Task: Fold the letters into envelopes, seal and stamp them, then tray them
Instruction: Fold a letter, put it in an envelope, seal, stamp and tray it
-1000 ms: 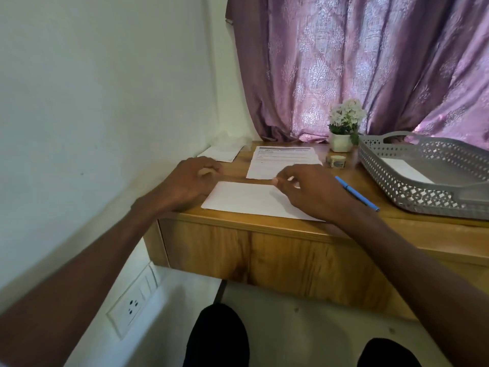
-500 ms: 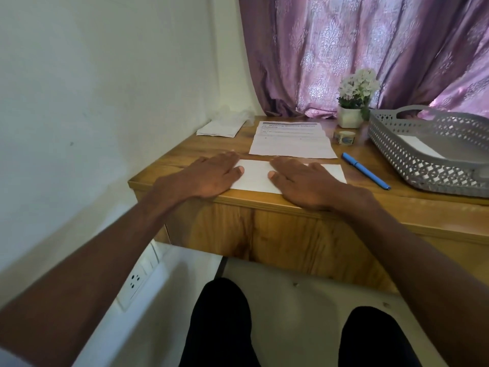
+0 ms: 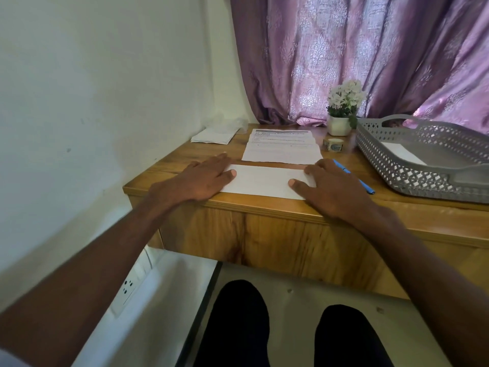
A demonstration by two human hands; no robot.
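Both hands flat, fingers straight: left hand (image 3: 201,178) and right hand (image 3: 328,185) press the ends of the folded letter (image 3: 262,181) mid-frame on the desk (image 3: 264,207).

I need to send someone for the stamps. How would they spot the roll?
Look at the wooden desk by the purple curtain. Between the white flower pot and the blue pen sits the sticker roll, the only small round thing there.

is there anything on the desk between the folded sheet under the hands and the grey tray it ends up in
Only the blue pen. It lies on the desk slantwise just right of the folded sheet, partly under the right hand, between the sheet and the grey tray. The left hand presses the sheet's other end. Lifting the sheet over the pen should clear it.
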